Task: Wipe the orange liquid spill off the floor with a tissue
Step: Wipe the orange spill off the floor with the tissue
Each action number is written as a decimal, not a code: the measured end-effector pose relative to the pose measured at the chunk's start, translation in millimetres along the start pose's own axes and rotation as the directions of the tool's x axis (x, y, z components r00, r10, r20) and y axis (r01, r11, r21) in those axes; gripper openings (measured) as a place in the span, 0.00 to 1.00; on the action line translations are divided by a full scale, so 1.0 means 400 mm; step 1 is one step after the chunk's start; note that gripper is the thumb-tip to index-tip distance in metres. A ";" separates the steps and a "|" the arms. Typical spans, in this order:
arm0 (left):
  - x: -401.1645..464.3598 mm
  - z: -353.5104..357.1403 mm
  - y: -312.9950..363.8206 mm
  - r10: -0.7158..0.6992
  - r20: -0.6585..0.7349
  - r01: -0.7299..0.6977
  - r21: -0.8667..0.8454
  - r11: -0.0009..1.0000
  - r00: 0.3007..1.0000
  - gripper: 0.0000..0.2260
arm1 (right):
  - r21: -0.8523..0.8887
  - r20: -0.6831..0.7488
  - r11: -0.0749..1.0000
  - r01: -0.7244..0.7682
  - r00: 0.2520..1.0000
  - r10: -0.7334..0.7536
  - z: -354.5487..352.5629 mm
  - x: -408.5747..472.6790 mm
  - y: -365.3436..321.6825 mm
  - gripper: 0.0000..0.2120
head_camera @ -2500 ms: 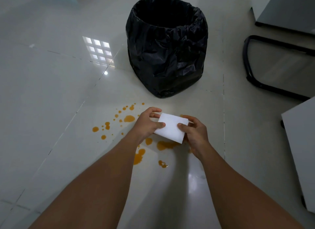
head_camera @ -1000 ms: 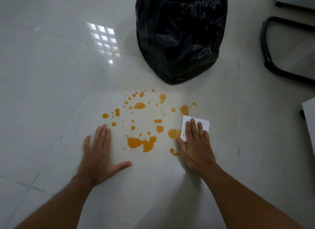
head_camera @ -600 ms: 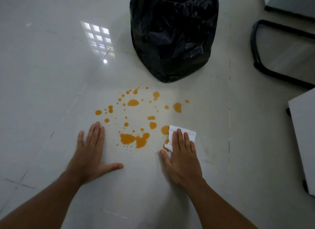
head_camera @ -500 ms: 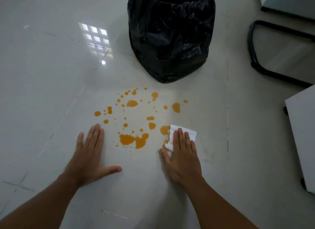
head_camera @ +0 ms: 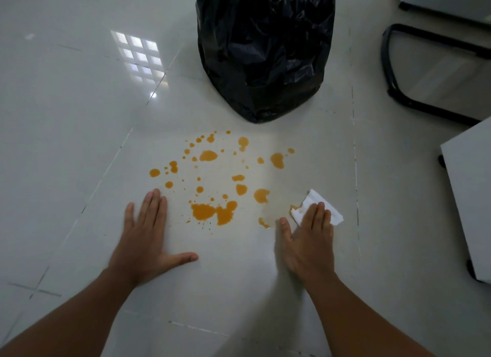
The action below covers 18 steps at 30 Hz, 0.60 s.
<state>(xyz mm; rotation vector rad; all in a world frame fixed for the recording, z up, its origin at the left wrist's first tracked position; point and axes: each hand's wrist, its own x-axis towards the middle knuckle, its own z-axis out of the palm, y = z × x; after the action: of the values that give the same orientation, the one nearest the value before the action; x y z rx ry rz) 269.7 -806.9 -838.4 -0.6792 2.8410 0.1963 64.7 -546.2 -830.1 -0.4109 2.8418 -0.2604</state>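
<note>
Orange liquid (head_camera: 212, 212) lies in several drops and blots on the pale tiled floor (head_camera: 79, 117). My right hand (head_camera: 308, 240) presses flat on a folded white tissue (head_camera: 316, 198) at the spill's right edge; the tissue's left corner is stained orange. A faint wet smear shows just left of the tissue. My left hand (head_camera: 147, 237) rests palm down on the floor left of the largest blot, fingers spread, holding nothing.
A bin lined with a black bag (head_camera: 265, 51) stands just beyond the spill. A black chair leg frame (head_camera: 398, 91) and grey furniture panels (head_camera: 467, 197) stand at the right.
My right hand has slid the tissue to the right across the floor, leaving a wet smear and picking up orange on the tissue. My left hand stays planted.
</note>
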 end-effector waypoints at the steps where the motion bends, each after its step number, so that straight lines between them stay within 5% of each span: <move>1: 0.000 0.001 0.001 -0.003 0.001 0.003 -0.005 1.000 1.000 0.63 | 0.029 0.004 0.999 -0.038 0.999 0.038 0.004 -0.001 -0.018 0.43; 11: -0.029 -0.003 -0.049 0.076 0.011 -0.076 0.004 0.997 0.997 0.62 | 0.110 0.005 0.993 -0.033 0.999 0.033 0.009 0.005 -0.060 0.44; 18: -0.032 -0.003 -0.035 -0.018 -0.003 0.018 -0.018 1.000 1.000 0.64 | 0.182 0.113 0.920 0.348 0.922 -0.371 0.063 -0.089 -0.211 0.46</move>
<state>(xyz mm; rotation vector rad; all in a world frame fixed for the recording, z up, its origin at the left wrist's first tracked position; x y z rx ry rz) 287.0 -814.1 -835.2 -0.7097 2.8381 0.2176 125.9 -618.5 -828.2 -0.8819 2.5622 -0.5010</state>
